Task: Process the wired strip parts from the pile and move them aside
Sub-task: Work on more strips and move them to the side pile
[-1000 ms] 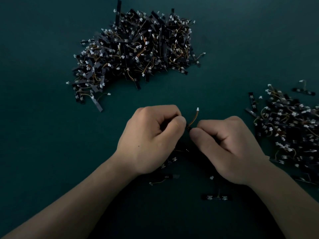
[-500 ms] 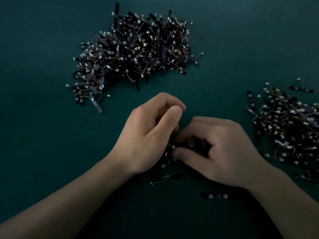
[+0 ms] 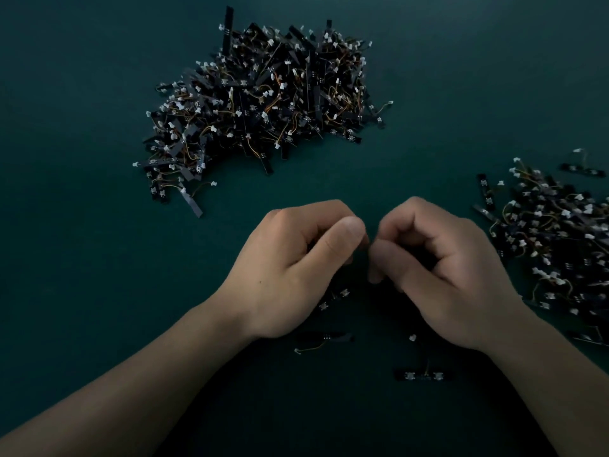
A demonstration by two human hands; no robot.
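Progress of sorting on a dark desk (image 3: 82, 225). Below the large pile (image 3: 263, 100) of wired strip parts, the left hand (image 3: 290, 268) and right hand (image 3: 441, 275) are held with thumbs and forefingers meeting. Each grip is curled closed, but whether a part is pinched cannot be told, as the gap lies in shadow. A smaller heap (image 3: 553, 239), set right of the large pile, is judged finished work. A few loose strips (image 3: 324, 338) lie below it, under the wrists. Most of the stock – the large pile – is judged unprocessed.
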